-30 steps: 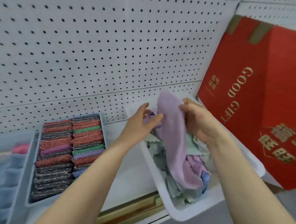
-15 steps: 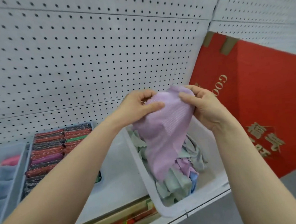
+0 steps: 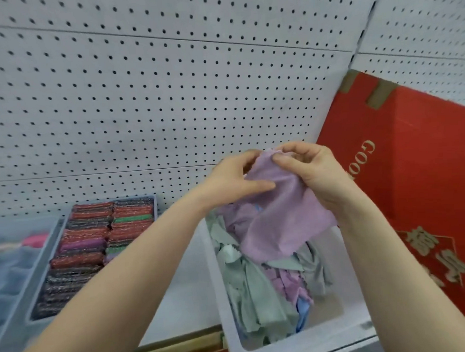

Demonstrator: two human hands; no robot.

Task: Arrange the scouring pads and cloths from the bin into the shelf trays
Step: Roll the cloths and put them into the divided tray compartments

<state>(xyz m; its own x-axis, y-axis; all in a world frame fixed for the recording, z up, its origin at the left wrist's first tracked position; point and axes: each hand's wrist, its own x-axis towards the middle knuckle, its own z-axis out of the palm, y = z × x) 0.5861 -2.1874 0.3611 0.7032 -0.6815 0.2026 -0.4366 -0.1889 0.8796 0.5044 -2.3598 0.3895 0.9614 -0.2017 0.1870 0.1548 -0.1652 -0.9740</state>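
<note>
Taking the white bin point(image 3: 218, 292) on the shelf as the marker: farthest to its left sits a pale tray point(image 3: 7, 316) with blurred soft things in it, one of them pink, too smeared to name. Next, still left of the bin, a second tray point(image 3: 64, 227) holds two tight rows of scouring pads point(image 3: 95, 247), mostly red and dark, with a few green and purple ones among them. Above the bin's far end, both hands meet on a lilac cloth point(image 3: 279, 213). The left hand point(image 3: 234, 181) has its fingers curled over the cloth's top edge and its thumb laid across the front. The right hand point(image 3: 312, 171) pinches the same top edge, thumb in front and fingers bent behind. The cloth hangs from that grip and its lower part drapes onto the loose cloths point(image 3: 259, 290) heaped in the bin: grey-green, lilac and a bit of blue. Right of the bin stands a red carton point(image 3: 421, 193) with gold lettering, against the white pegboard point(image 3: 168, 98).
</note>
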